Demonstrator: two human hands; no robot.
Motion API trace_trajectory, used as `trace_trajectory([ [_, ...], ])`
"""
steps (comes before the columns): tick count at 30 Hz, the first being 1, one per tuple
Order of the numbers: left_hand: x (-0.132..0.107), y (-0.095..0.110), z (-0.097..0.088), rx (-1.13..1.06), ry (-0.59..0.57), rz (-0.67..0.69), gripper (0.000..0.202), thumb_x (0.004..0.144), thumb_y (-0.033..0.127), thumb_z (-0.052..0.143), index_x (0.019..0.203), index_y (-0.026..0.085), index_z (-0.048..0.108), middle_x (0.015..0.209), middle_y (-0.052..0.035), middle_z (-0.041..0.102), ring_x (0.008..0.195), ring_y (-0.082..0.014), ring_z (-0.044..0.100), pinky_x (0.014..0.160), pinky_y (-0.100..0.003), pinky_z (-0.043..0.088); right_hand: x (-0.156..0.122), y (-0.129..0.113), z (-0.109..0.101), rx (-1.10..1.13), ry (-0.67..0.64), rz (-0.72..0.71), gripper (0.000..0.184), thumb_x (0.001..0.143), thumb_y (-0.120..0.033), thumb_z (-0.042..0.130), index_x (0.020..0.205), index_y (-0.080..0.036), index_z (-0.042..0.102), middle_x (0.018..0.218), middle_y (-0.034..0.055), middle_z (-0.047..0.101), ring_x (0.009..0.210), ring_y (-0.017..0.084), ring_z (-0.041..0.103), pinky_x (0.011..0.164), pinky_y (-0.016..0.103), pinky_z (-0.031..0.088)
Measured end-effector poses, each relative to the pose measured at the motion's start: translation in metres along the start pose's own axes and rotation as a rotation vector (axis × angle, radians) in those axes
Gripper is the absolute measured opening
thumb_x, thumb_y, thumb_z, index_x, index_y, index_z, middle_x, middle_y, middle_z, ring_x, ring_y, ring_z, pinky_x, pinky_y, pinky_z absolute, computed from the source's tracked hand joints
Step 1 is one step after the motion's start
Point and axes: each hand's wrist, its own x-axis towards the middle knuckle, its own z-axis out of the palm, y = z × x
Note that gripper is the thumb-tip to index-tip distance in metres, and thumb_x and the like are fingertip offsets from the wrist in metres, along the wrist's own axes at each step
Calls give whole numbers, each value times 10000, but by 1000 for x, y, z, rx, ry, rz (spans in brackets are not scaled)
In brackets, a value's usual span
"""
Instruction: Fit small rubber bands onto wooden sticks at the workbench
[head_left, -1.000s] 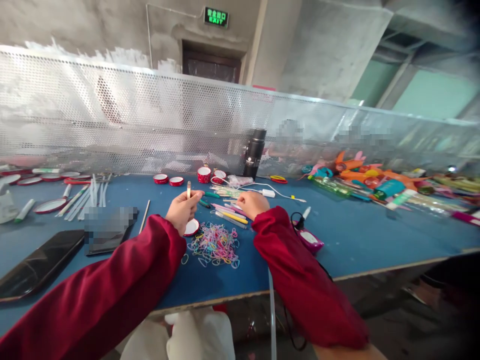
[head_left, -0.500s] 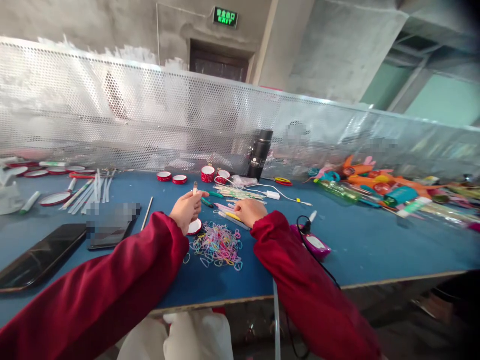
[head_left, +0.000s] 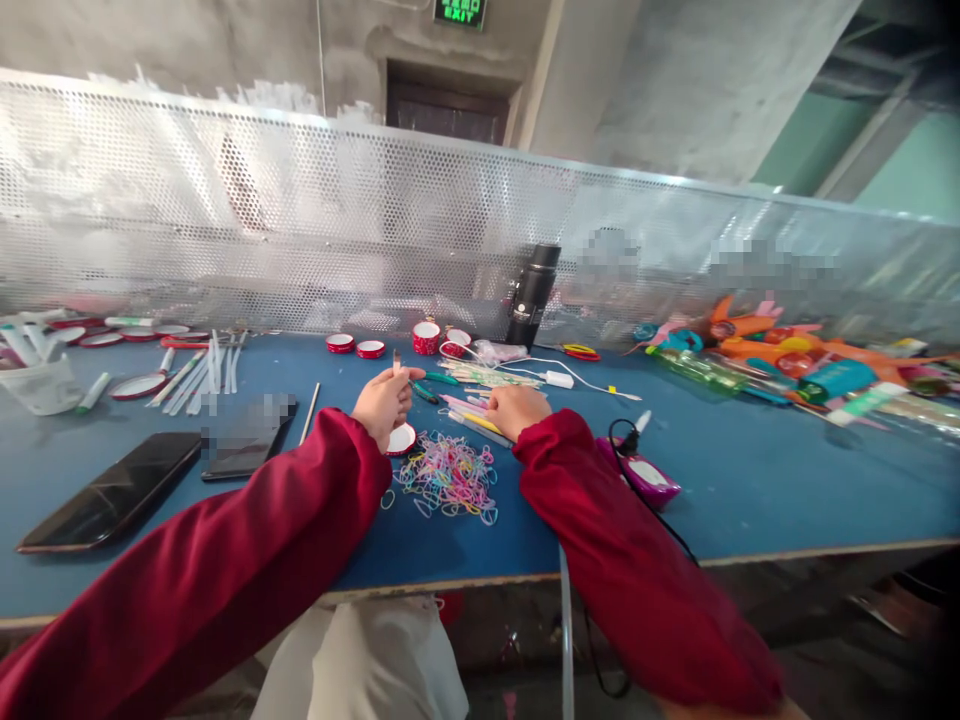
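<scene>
My left hand (head_left: 384,402) is closed around a thin pale stick (head_left: 396,362), held upright above a small red-rimmed lid (head_left: 403,439). My right hand (head_left: 514,409) rests with its fingers curled down onto a spread of coloured sticks (head_left: 472,415); what it grips, if anything, is hidden. A heap of small coloured rubber bands (head_left: 448,477) lies on the blue table (head_left: 750,480) between my red sleeves.
A black flask (head_left: 532,295) stands by the perforated metal screen (head_left: 300,230). Red-rimmed lids (head_left: 355,346) and a white cable (head_left: 559,378) lie behind my hands. Two dark phones (head_left: 112,495) lie left, a purple device (head_left: 645,478) right, toys (head_left: 780,355) far right.
The view has tilted down and shifted slightly. Both hands stay in nearly the same place; the left still holds the stick upright and the right stays on the sticks.
</scene>
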Motion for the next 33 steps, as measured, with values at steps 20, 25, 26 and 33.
trace_trajectory([
  [20, 0, 1, 2, 49, 87, 159, 431, 657, 375, 776, 968, 100, 660, 484, 105, 250, 406, -12, 174, 407, -210, 86, -26, -37, -40, 508, 339, -378, 127, 907, -317, 516, 906, -214, 591, 874, 38, 657, 826, 185, 586, 745, 303, 423],
  [25, 1, -3, 3, 72, 66, 165, 373, 678, 418, 755, 843, 111, 621, 491, 102, 249, 419, -13, 172, 413, -205, 86, -35, -45, -48, 919, 408, -269, 147, 883, -358, 563, 888, -216, 599, 841, 16, 644, 755, 152, 582, 705, 282, 453],
  [26, 1, -4, 3, 76, 52, 167, 359, 687, 428, 746, 810, 123, 601, 489, 101, 255, 419, -15, 176, 413, -204, 91, -37, -47, -50, 1045, 395, -242, 162, 869, -379, 582, 884, -219, 601, 815, 6, 634, 720, 142, 576, 673, 272, 457],
  [33, -6, -10, 6, 214, -60, 266, 358, 733, 478, 686, 684, 140, 577, 486, 76, 314, 445, -37, 214, 437, -214, 157, -44, -60, -45, 1574, 273, -201, 306, 889, -487, 512, 919, -213, 646, 611, -30, 532, 518, 91, 470, 501, 235, 391],
])
